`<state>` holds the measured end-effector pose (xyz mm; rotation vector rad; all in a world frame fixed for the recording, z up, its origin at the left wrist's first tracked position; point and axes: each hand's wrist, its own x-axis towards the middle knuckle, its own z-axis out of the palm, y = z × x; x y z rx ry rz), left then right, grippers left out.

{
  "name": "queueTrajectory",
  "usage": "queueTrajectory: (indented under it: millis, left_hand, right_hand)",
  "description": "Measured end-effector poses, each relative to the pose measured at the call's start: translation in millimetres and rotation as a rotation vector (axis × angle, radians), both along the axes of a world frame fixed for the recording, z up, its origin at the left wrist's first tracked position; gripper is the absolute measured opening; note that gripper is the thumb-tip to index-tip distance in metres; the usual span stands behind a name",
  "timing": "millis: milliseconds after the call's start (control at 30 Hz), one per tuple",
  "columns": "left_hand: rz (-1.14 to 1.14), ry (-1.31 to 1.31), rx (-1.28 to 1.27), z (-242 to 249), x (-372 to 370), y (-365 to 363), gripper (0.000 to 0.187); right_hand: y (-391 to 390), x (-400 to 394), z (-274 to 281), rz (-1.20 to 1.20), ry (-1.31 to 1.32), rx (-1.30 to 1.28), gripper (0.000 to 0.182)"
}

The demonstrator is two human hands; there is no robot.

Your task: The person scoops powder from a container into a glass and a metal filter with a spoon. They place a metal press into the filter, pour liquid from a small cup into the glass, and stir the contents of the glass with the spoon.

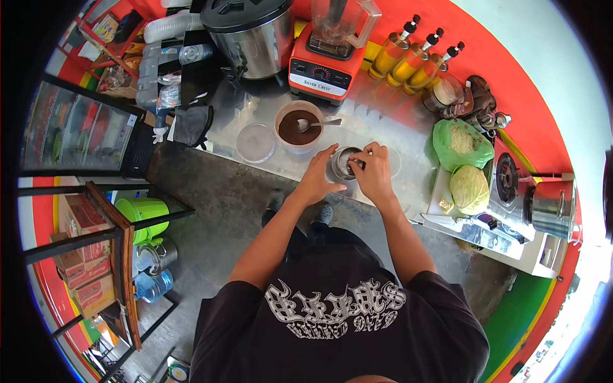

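A small round metal cup (345, 163), speckled inside, stands at the front edge of the steel counter. My right hand (375, 167) reaches over its rim with fingertips pinched together inside; what they hold is hidden. Along the cup's left side my left hand (319, 173) is spread, thumb and fingers apart, fingertips close to the rim. Partly behind my right hand lies a clear round lid or dish (394, 165). Just left of the cup, a tub (279, 138) holds dark brown powder (292, 129), with a metal spoon (317, 123) resting in it. A round translucent lid (256, 143) lies farther left.
At the back stand a steel drink urn (255, 48), a red blender (321, 73) and several oil bottles (408, 60). To the right are a green bag (461, 144), a cabbage (470, 190), a knife (480, 220), a stove (509, 172) and a pot (553, 207).
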<state>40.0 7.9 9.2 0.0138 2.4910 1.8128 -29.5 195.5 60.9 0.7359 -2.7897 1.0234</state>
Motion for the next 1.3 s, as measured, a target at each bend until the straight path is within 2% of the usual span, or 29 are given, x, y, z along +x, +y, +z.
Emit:
queueTrajectory:
  millis: [233,300,400,433,467,533,633,700,767,833,900,933,1000,1033,1100,1167,1300]
  left_hand:
    - [-0.117,-0.044,0.016,-29.1,-20.7,-4.0,0.105]
    - [-0.17,0.001,0.127,-34.1,-30.3,-4.4,0.097]
    - [-0.216,-0.032,0.093,-24.4,-38.0,-8.4,0.092]
    - [-0.138,0.078,0.164,-37.5,-40.5,-2.6,0.086]
    - [-0.156,0.083,0.172,-50.6,-42.2,-0.2,0.086]
    - [-0.107,0.151,-0.138,-52.8,-40.3,3.3,0.081]
    - [-0.055,0.157,-0.09,-54.1,-40.1,8.8,0.079]
    - [-0.107,0.122,-0.073,-50.3,-40.6,8.2,0.078]
    - [-0.152,0.086,-0.066,-54.4,-44.0,4.6,0.077]
    - [-0.214,0.072,0.117,-77.5,-44.4,0.4,0.075]
    - [-0.251,0.087,0.13,-77.7,-43.4,-7.9,0.075]
    - [-0.281,0.102,0.145,-73.5,-42.7,-11.1,0.074]
    - [-0.261,0.129,0.078,-61.5,-35.5,-17.1,0.072]
    - [-0.23,0.157,0.014,-55.9,-32.9,-19.7,0.07]
    - [-0.243,0.155,-0.001,-62.4,-31.3,-21.5,0.069]
    - [-0.258,0.155,-0.016,-71.8,-31.4,-23.9,0.069]
    - [-0.3,0.104,0.142,-69.0,-32.4,-28.6,0.071]
  right_hand:
    - [-9.9,5.2,-0.3,-0.071,0.031,0.101,0.017]
    - [-11.6,6.1,-0.3,-0.106,0.027,0.127,0.016]
    - [-13.4,10.7,1.0,-0.125,0.052,0.132,0.022]
    - [-15.4,13.5,3.1,-0.137,0.042,0.084,0.026]
    - [-16.2,16.2,5.5,-0.147,0.032,0.037,0.03]
    - [-17.0,23.8,12.4,-0.153,0.045,0.051,0.031]
    - [-16.0,34.3,19.2,-0.22,0.079,0.004,0.024]
    - [-8.5,41.4,21.8,-0.318,0.003,0.112,0.018]
    - [-8.5,46.1,20.8,-0.348,0.069,0.107,0.019]
    - [-14.0,53.8,26.7,-0.381,0.127,0.093,0.02]
    - [-19.4,59.8,38.2,-0.374,0.043,0.085,0.033]
    - [-20.6,61.9,33.7,-0.384,0.042,0.081,0.033]
    - [-24.7,65.4,24.5,-0.352,-0.08,0.044,0.053]
    - [-28.5,68.7,23.4,-0.358,-0.078,0.041,0.053]
    - [-40.1,74.6,21.3,-0.348,-0.056,0.031,0.069]
    - [-49.8,75.4,18.1,-0.362,-0.025,0.073,0.074]
    - [-59.8,76.0,10.9,-0.413,-0.001,0.138,0.082]
